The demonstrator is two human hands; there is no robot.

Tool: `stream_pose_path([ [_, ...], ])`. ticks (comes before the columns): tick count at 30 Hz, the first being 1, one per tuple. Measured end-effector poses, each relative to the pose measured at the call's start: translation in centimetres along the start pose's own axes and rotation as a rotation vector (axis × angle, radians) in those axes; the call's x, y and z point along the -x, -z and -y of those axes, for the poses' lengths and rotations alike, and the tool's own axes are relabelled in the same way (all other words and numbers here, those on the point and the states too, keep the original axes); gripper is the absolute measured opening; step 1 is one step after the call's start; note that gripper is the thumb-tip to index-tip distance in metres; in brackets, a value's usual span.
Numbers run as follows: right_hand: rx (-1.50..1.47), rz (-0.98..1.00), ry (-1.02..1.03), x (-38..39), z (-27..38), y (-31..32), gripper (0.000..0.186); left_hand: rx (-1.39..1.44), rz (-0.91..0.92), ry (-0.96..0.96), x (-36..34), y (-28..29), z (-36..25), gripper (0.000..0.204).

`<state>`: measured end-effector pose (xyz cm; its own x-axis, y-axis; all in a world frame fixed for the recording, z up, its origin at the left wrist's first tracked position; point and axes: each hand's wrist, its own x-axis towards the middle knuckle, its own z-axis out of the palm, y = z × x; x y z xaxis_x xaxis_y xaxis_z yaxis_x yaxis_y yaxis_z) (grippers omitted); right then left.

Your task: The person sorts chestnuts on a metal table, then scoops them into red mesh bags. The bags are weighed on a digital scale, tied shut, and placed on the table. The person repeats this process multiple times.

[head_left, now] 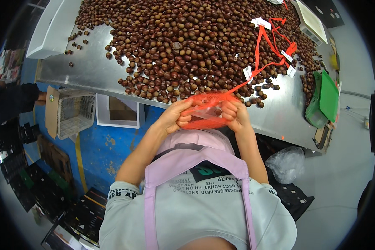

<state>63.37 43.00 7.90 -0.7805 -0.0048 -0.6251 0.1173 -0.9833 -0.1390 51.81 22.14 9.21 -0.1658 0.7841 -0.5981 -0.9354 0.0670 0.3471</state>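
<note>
A red mesh bag (206,121) is stretched between my two hands at the near edge of the metal table. My left hand (177,115) is closed on the bag's left side, and my right hand (236,114) grips its right side. One chestnut (218,112) shows at the bag, near my right fingers; whether it lies inside I cannot tell. A red strip of netting runs from the bag to more red mesh bags (275,46) with white tags, lying on the heap. A large heap of chestnuts (183,46) spreads just beyond my hands.
The metal table (91,73) has a white bin (50,33) at its far left and a scale (314,25) at its far right. A green plastic container (323,98) stands on the right. Below are a crate (75,112), a white box (118,112) and a clear plastic bag (286,163).
</note>
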Motion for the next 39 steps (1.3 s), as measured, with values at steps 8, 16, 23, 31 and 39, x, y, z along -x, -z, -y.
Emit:
stream_pose_path([
  [8,-0.444,-0.214,-0.131,5.7,-1.7,6.1,0.029,0.835,-0.136,0.408,-3.6,-0.1,4.8,0.033],
  [16,-0.454,-0.403,-0.122,2.0,-1.0,4.1,0.033,1.094,-0.272,0.216,-4.9,0.3,4.8,0.036],
  [23,-0.179,-0.439,-0.188,-4.2,0.5,3.1,0.018,1.021,-0.416,-0.018,-7.6,2.0,1.1,0.044],
  [31,-0.174,-0.314,-0.055,-11.7,4.4,0.0,0.017,0.520,-0.637,-0.171,-11.0,1.3,-7.6,0.029],
  [39,0.073,-0.376,0.179,-18.2,9.9,-3.6,0.014,0.380,-0.718,-0.301,-15.8,1.5,-13.5,0.018],
])
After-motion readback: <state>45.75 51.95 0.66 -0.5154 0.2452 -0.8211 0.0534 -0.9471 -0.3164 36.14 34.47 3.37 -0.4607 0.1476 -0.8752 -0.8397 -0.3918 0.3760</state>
